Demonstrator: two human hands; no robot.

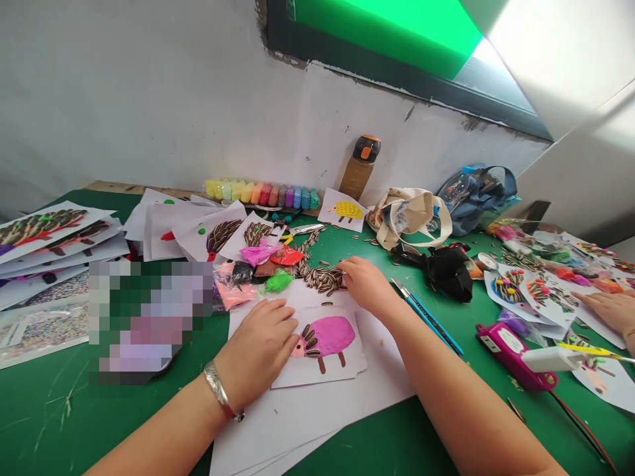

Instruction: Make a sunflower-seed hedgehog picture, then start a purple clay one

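Observation:
A white card [297, 379] bears a hedgehog with a pink-purple clay body [337, 336], brown legs and a peach face. Several striped sunflower seeds [310, 341] stand in rows behind the face. My left hand [260, 350] lies flat across the card's left edge, fingers stretched out, holding nothing. Beyond the card, my right hand [366, 285] reaches to a pile of sunflower seeds [320, 279]. Its fingers are bent together at the pile's right side; whatever lies between the fingertips is hidden. White sheets [258, 439] lie under the card.
Clay packets [278, 281] and scissors [305, 229] lie beyond the left hand. Blue brushes [431, 320] lie right of my right forearm, near a magenta glue gun [516, 357]. Another person's hand [608, 307] rests far right. A bottle [358, 170] stands by the wall.

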